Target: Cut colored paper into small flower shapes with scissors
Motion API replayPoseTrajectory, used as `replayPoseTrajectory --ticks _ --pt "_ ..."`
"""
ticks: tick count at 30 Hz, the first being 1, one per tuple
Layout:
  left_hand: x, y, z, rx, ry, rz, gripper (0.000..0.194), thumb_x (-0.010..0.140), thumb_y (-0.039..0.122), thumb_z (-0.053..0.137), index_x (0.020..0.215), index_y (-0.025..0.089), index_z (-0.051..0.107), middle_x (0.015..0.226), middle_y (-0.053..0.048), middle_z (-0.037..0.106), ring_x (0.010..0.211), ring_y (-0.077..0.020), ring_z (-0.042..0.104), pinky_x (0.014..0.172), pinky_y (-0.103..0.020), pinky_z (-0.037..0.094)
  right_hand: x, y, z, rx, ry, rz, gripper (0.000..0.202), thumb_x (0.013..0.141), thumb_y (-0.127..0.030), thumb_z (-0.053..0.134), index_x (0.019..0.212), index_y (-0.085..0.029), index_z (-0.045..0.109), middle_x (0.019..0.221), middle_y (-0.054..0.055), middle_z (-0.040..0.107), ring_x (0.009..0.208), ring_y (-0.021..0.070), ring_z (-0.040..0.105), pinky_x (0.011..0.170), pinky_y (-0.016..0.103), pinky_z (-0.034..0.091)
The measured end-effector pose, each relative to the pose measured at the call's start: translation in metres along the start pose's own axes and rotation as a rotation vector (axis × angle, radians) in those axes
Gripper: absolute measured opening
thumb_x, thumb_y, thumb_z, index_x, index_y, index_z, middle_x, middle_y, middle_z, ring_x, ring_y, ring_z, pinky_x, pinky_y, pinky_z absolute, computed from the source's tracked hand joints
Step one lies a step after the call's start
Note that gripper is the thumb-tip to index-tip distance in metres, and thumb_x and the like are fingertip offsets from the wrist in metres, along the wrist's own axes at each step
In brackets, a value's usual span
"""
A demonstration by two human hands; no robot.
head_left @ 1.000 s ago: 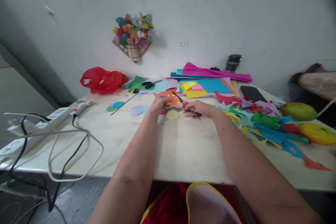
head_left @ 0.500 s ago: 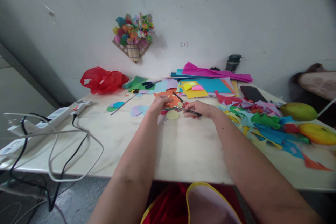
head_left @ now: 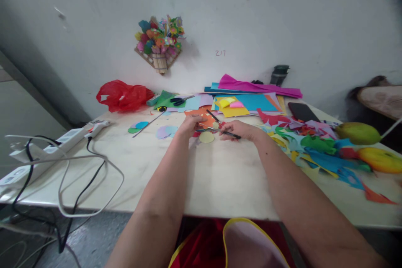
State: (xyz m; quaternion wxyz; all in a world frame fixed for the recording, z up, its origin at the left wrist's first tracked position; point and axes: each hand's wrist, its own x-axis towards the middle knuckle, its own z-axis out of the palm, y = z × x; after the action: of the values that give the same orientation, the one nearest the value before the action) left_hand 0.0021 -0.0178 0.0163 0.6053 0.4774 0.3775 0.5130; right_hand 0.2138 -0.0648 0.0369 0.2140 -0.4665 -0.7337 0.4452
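Note:
Over the middle of the table my left hand is closed in a pinch; what lies between its fingertips is too small to make out. My right hand is closed around a slim dark-handled tool, and a thin metal piece stretches from it toward my left fingertips. A black stick slants up from beside the right fingers, across orange paper. Just below the metal piece lies a pale yellow paper circle, with a bit of red paper partly hidden behind it.
Paper circles and a thin stick lie leftward. Scissors, a red plastic bag and coloured sheets are at the back. Paper scraps, a phone and mangoes lie right; a power strip with cables, left.

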Motion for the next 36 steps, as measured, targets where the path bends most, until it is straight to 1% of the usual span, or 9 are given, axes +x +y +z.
replayPoseTrajectory --ticks 5,11,17,25,28,32,36 --pt "-0.0002 0.0006 -0.0005 0.006 0.014 -0.012 0.019 0.059 0.009 0.072 0.054 0.013 0.054 0.051 0.000 0.055 0.046 -0.0090 0.052 0.049 -0.023 0.044 -0.0001 0.0000 0.0001 -0.004 0.010 -0.006 0.037 0.058 -0.041 0.079 0.079 -0.013 0.069 0.050 -0.005 0.049 0.044 0.0061 0.041 0.045 0.021 0.030" --pt "0.0006 0.0004 -0.0018 -0.002 0.019 -0.016 0.014 0.058 0.010 0.070 0.058 0.012 0.056 0.052 0.001 0.055 0.045 -0.0079 0.050 0.047 -0.021 0.043 0.0008 0.0009 -0.0010 -0.001 -0.007 -0.029 0.039 0.059 -0.044 0.079 0.080 -0.012 0.070 0.050 -0.005 0.047 0.044 0.0055 0.039 0.046 0.021 0.028" --pt "0.0024 -0.0025 -0.0029 -0.020 0.010 0.002 0.013 0.057 0.011 0.070 0.061 0.012 0.058 0.053 0.001 0.055 0.045 -0.0078 0.049 0.049 -0.022 0.045 0.0029 0.0035 -0.0002 0.008 -0.004 -0.032 0.037 0.061 -0.042 0.078 0.081 -0.012 0.070 0.047 -0.006 0.046 0.042 0.0052 0.038 0.043 0.021 0.028" --pt "0.0030 -0.0030 -0.0013 -0.037 0.041 0.003 0.015 0.057 0.011 0.071 0.057 0.013 0.056 0.051 0.000 0.055 0.045 -0.0098 0.051 0.051 -0.024 0.045 0.0013 0.0018 0.0023 0.038 0.002 -0.020 0.037 0.060 -0.042 0.079 0.080 -0.013 0.068 0.048 -0.005 0.050 0.042 0.0064 0.043 0.042 0.020 0.032" --pt "0.0036 -0.0035 -0.0009 -0.047 0.047 0.016 0.015 0.056 0.011 0.071 0.057 0.013 0.056 0.051 -0.001 0.056 0.047 -0.0109 0.054 0.051 -0.025 0.045 0.0014 0.0023 0.0025 0.038 0.006 -0.035 0.036 0.061 -0.041 0.079 0.080 -0.013 0.068 0.049 -0.005 0.051 0.042 0.0058 0.044 0.043 0.020 0.033" --pt "0.0049 -0.0052 -0.0011 -0.037 0.040 0.034 0.013 0.055 0.012 0.071 0.060 0.012 0.058 0.054 -0.002 0.058 0.048 -0.0116 0.056 0.052 -0.025 0.047 0.0019 0.0027 0.0026 0.034 0.013 -0.023 0.037 0.059 -0.040 0.080 0.082 -0.013 0.068 0.049 -0.005 0.051 0.042 0.0064 0.044 0.042 0.020 0.032" --pt "0.0055 -0.0057 -0.0008 -0.048 0.055 0.041 0.013 0.054 0.013 0.070 0.054 0.012 0.057 0.052 -0.003 0.058 0.047 -0.0115 0.056 0.052 -0.024 0.047 0.0025 0.0031 0.0028 0.025 0.017 -0.025 0.038 0.060 -0.041 0.079 0.083 -0.013 0.068 0.050 -0.005 0.052 0.042 0.0063 0.044 0.042 0.021 0.033"
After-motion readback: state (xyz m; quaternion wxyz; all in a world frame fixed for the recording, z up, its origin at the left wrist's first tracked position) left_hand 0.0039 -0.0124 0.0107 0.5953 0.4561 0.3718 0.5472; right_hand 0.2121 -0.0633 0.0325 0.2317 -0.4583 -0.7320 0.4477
